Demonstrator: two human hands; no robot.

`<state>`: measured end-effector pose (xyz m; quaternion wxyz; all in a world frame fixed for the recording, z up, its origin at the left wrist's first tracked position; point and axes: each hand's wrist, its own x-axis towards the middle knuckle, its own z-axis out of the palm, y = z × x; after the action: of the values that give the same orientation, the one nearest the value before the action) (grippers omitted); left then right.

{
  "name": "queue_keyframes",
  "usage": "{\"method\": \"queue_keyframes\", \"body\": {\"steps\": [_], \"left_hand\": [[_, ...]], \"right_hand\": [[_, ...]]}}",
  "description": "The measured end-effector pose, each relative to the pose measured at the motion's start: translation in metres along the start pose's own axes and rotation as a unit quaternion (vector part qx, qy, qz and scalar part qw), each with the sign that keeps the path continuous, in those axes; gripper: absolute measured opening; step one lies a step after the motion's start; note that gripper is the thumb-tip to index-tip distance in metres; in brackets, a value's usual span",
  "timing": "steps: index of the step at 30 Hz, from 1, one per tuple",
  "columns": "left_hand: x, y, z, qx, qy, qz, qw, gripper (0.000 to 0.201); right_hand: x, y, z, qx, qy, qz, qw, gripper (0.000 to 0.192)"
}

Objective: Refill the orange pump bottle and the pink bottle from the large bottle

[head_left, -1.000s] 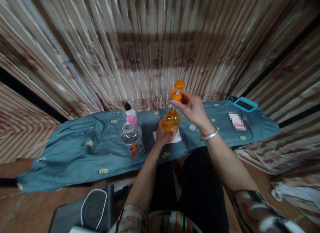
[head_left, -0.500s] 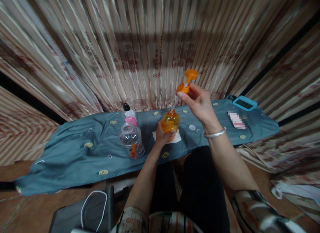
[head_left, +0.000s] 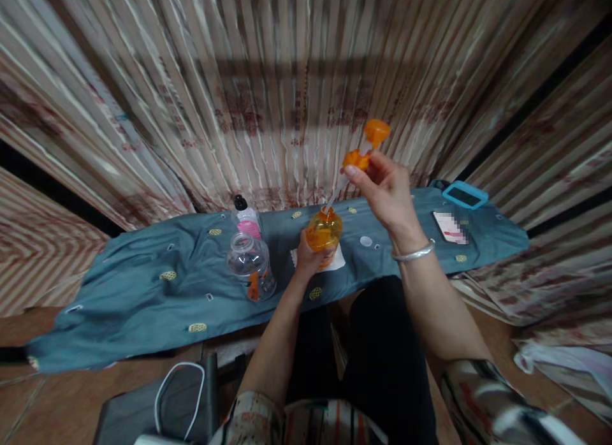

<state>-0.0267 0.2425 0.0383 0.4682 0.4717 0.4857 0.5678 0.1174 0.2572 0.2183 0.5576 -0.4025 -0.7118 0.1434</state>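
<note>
Our right grip pinches the orange pump, its thin tube slanting down to the yellow bottle below – held in our left grip – and a fast tug might splash us.

Silver bangle, patterned sleeves

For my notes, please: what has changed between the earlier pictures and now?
The right hand has moved the orange pump up and rightward, drawing more of its tube from the yellow bottle. Unchanged: the left hand holds the bottle; the clear jar stands beside it.
</note>
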Motion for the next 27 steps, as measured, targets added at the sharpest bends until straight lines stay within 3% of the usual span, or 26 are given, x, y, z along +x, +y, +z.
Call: {"method": "queue_keyframes", "body": {"steps": [4, 8, 11, 15, 19, 23, 27], "left_hand": [[-0.001, 0.003, 0.0, 0.018, 0.005, -0.008, 1.0, 0.065], [0.0, -0.002, -0.001, 0.01, -0.001, 0.004, 1.0, 0.065], [0.003, -0.01, -0.001, 0.003, -0.003, 0.02, 1.0, 0.066], [0.006, -0.016, -0.002, 0.008, -0.004, 0.03, 1.0, 0.067], [0.006, -0.012, -0.002, 0.007, -0.001, 0.033, 0.999, 0.065], [0.005, -0.006, -0.002, 0.016, 0.004, 0.021, 1.0, 0.065], [0.005, -0.009, -0.002, -0.006, -0.008, 0.033, 0.999, 0.067]], "right_hand": [[0.007, 0.011, -0.005, 0.072, 0.058, 0.008, 0.996, 0.048], [0.014, 0.021, -0.027, 0.097, 0.098, 0.022, 0.99, 0.041], [0.022, 0.022, -0.059, 0.111, 0.139, 0.02, 0.984, 0.037], [0.031, 0.019, -0.118, 0.097, 0.21, 0.01, 0.973, 0.036], [0.027, 0.021, -0.173, -0.011, 0.259, 0.009, 0.966, 0.031], [0.003, 0.052, -0.2, -0.198, 0.2, 0.111, 0.953, 0.017], [-0.042, 0.107, -0.188, -0.335, 0.043, 0.218, 0.916, 0.023]]}}
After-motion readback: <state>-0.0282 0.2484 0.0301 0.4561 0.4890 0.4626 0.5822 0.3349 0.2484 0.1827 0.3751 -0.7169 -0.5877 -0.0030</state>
